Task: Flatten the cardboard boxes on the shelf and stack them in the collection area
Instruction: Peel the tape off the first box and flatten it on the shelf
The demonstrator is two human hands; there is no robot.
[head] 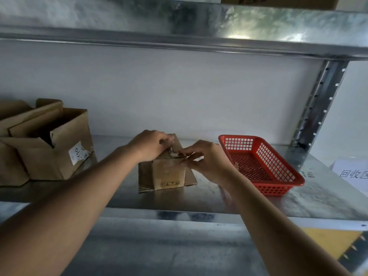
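Box [168, 175] between open boxes [49, 144] and red basket [266, 162].

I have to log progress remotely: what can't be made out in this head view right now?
- Top of the small box: hidden by the left hand and right hand, so the tape or flap state is unclear.
- White paper sign: cut off by the right edge.
- Label on the large open box: too small to read.
- Box on upper shelf: cut off by the top edge.

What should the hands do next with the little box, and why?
Probably peel the tape off. The small box is upright and sealed, the left hand holds its top, and the right hand pinches at the top edge. It cannot fold flat until opened.
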